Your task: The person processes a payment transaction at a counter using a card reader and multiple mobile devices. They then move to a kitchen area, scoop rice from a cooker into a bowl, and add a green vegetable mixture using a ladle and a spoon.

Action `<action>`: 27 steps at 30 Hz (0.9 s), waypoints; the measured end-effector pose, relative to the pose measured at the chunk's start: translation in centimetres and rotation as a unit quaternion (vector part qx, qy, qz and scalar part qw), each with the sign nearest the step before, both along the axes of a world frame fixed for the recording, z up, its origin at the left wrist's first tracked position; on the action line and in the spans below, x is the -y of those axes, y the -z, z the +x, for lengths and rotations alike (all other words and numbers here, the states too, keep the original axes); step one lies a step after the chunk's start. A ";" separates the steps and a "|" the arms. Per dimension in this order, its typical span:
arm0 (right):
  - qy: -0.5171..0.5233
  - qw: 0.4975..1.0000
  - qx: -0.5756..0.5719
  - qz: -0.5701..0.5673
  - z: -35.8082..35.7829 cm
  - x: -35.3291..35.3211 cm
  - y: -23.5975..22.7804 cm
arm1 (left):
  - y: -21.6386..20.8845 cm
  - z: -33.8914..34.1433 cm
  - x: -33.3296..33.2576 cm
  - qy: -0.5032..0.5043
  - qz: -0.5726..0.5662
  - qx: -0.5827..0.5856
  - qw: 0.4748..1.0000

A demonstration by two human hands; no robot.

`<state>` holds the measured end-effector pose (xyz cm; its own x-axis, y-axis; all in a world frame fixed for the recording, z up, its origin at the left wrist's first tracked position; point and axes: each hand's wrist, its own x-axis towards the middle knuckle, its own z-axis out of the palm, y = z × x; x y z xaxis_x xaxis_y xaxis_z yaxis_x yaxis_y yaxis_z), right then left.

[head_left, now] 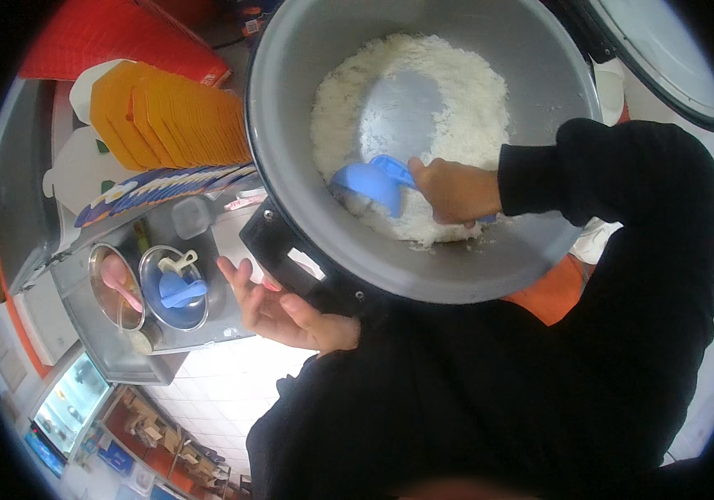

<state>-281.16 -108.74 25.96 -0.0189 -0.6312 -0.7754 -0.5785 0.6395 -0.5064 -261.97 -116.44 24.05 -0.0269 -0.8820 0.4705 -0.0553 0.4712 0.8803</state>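
A large grey pot [290, 125] stands before me, with white rice [478, 100] spread in a ring over its bottom. A bare patch of metal shows in the middle of the rice. My right hand [461, 192] is closed around the handle of a blue rice scoop [369, 185], whose bowl rests in the rice at the left side. Palm up, my left hand [294, 317] lies beside the pot's black side handle [278, 242]. Its fingers are spread and it holds nothing.
The pot's lid [665, 50] is raised at the far right. Left of the pot stand stacked yellow cartons [165, 117] and blue-patterned ones [165, 187]. Two metal bowls with scoops, one pink [119, 279], one blue [182, 292], sit on a steel counter [107, 342].
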 end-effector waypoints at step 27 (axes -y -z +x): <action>-0.120 0.857 -0.378 -0.328 -8.8 -1.2 2.8 | 0.3 1.1 0.2 0.054 -0.013 0.035 0.998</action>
